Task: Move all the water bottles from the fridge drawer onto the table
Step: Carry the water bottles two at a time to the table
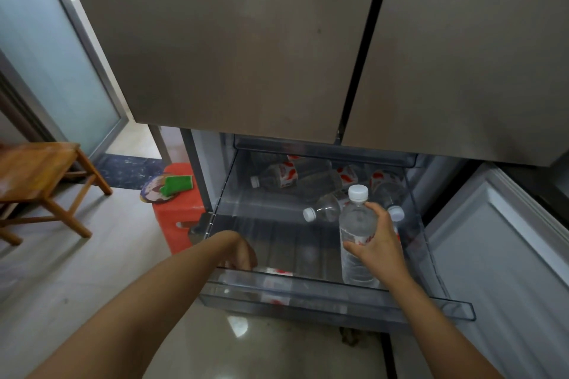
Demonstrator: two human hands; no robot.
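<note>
Hidden: left hand (241, 251) fingers dip behind drawer (338, 297) front wall; its hold is unclear.
Grip: right hand (379, 244) curled round upright water bottle (356, 221), front-right corner.

- A single wide-angle view, worn on my head, looks forward and steeply down into the pulled-out fridge drawer (308, 295), close below me.
- The closed upper fridge doors (246, 40) fill the top half of the frame, right in front of me and bowed by the lens.
- My forearms enter from the bottom edge. My left hand (241, 251) at the drawer's front rim and my right hand (380, 244), gripping a water bottle (357, 221), sit just below centre.
- The left edge takes in the tiled floor (77, 271), a small wooden table (34, 169) and a frosted glass door (52, 49). The right edge shows the open lower door (508, 249).
</note>
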